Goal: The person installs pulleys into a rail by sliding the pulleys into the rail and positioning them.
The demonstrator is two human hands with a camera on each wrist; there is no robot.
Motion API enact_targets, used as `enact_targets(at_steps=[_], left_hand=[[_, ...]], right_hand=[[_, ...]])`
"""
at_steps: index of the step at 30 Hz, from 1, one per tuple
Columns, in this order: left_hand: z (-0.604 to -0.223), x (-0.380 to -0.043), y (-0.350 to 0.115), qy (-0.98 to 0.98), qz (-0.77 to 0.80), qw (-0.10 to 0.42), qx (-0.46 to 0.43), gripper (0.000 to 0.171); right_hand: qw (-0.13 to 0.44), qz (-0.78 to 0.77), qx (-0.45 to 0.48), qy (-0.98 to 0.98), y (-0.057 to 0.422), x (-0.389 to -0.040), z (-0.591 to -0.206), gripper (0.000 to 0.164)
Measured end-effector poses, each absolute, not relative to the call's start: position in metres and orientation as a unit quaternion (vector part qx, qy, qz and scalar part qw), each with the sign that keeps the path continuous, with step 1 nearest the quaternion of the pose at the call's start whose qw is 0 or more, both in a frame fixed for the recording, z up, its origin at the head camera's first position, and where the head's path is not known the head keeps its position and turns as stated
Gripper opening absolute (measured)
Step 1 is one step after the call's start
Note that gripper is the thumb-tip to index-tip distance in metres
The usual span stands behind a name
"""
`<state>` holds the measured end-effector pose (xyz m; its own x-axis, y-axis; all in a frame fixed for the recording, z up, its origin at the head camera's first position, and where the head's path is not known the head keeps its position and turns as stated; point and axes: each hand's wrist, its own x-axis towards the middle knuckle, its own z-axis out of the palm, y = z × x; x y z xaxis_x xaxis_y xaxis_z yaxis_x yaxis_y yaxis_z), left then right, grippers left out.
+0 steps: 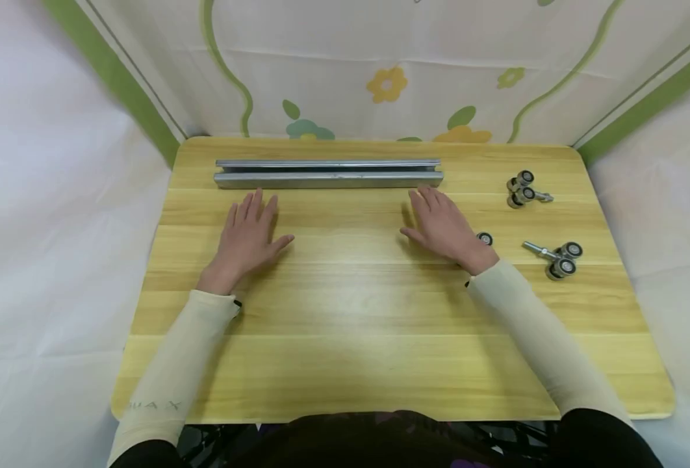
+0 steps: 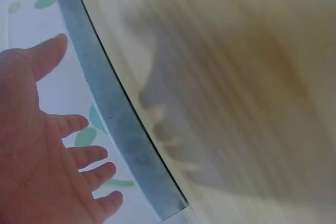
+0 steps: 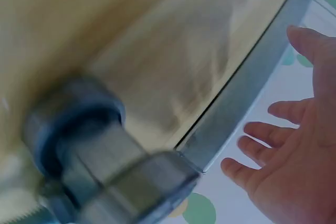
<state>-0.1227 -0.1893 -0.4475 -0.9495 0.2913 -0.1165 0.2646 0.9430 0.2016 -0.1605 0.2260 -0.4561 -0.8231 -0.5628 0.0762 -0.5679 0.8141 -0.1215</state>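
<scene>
A long slotted metal rail [image 1: 329, 180] lies crosswise near the table's far edge. My left hand [image 1: 245, 237] is just in front of the rail's left part, fingers straight and spread, holding nothing. Toward the rail's right end, my right hand [image 1: 440, 221] is stretched out the same way, also holding nothing; whether its fingertips touch the rail I cannot tell. A roller [image 1: 485, 238] shows beside the right wrist, mostly hidden by it. In the right wrist view a metal roller piece [image 3: 113, 156] looms large and blurred.
Two roller assemblies with threaded bolts lie at the right: one farther back [image 1: 522, 188], one nearer [image 1: 560, 260]. They rest on a wooden table [image 1: 345, 364]. White cloth [image 1: 333, 84] with flower prints rises behind it, and plain white cloth flanks both sides.
</scene>
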Motion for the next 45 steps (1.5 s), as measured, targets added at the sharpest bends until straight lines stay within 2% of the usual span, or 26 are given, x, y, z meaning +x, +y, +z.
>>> enact_targets(at_steps=[4, 13, 23, 34, 39, 45], left_hand=[[-0.443, -0.138, -0.192, 0.977, 0.102, 0.077, 0.169, 0.088], [-0.428, -0.178, -0.206, 0.975, 0.099, 0.082, 0.182, 0.085], [-0.416, -0.213, -0.224, 0.970, 0.106, 0.137, 0.169, 0.083], [-0.413, -0.228, -0.230, 0.961, 0.099, 0.203, 0.157, 0.087], [-0.410, -0.237, -0.231, 0.957, 0.093, 0.214, 0.173, 0.089], [-0.409, -0.248, -0.233, 0.951, 0.088, 0.232, 0.187, 0.091]], right_hand=[[0.019, 0.065, 0.304, -0.950, 0.227, -0.181, -0.454, 0.084], [-0.043, 0.069, 0.285, -0.955, 0.227, -0.222, -0.443, 0.087], [-0.107, 0.025, 0.305, -0.946, 0.225, -0.254, -0.418, 0.085], [-0.189, -0.018, 0.301, -0.935, 0.214, -0.273, -0.413, 0.086], [-0.222, -0.018, 0.280, -0.934, 0.213, -0.277, -0.416, 0.088], [-0.229, -0.001, 0.275, -0.934, 0.215, -0.280, -0.420, 0.083]])
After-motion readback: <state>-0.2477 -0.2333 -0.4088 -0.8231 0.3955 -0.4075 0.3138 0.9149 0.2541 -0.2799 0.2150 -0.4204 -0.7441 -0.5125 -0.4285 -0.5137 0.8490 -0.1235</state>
